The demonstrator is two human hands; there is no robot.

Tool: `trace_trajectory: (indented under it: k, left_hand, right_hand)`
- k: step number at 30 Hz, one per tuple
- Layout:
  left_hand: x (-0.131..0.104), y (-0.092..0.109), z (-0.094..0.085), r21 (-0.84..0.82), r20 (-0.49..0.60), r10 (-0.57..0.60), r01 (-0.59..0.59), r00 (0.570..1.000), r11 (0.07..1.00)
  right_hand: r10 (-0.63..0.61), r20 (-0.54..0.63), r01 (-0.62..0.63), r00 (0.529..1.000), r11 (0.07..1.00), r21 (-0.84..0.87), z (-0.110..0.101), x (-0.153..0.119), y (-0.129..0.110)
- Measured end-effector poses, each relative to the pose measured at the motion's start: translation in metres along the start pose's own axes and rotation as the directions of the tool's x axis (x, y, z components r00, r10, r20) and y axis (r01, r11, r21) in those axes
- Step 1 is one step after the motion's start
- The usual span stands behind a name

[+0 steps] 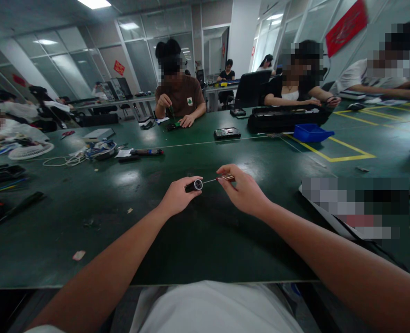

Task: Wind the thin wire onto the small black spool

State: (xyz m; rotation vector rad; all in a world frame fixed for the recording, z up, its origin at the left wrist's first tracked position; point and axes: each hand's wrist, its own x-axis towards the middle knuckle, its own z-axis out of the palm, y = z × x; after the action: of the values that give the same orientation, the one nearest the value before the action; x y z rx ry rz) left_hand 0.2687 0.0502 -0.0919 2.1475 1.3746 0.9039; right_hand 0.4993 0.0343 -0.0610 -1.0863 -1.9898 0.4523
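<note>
In front of me, just above the green tabletop (198, 240), my left hand (177, 196) grips a small black cylinder (191, 186) with a pale ring round its open end. That end faces me and slightly right; what lies inside is too small to tell. My right hand (241, 190) pinches the reddish handle of a screwdriver (228, 178). Its thin metal shaft points left, and the tip meets the ringed end of the cylinder. Whether the tip sits inside or only touches the rim, I cannot tell.
A person in brown works across the table beside a hard-drive-like metal part (227, 133). A blue bin (312, 132) stands near a long black housing (284, 121). Cables (101, 149) and a white basket (31, 151) lie left; a blurred-out packet (350, 208) lies right.
</note>
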Motion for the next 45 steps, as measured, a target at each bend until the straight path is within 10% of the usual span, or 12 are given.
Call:
trace_trajectory:
  k: [15,23,30,45]
  left_hand:
    - [0.000,0.004,0.000,0.017,0.002,-0.003,0.003,1.000,1.000]
    - [0.001,0.004,-0.004,0.038,-0.027,0.007,-0.006,1.000,0.999]
    - [-0.001,0.006,-0.002,0.039,-0.010,-0.021,0.021,1.000,0.999]
    - [0.000,0.006,-0.002,0.111,-0.003,-0.009,0.009,1.000,0.994]
  right_hand:
    - [0.136,-0.066,-0.112,0.989,0.952,0.284,0.007,0.002,0.005]
    - [0.512,0.092,-0.395,0.854,0.523,0.755,0.016,0.012,0.023]
    - [0.338,-0.094,-0.227,0.937,0.789,0.571,0.012,0.009,0.018]
    - [0.244,-0.084,-0.235,0.966,0.966,0.104,0.001,0.004,0.003]
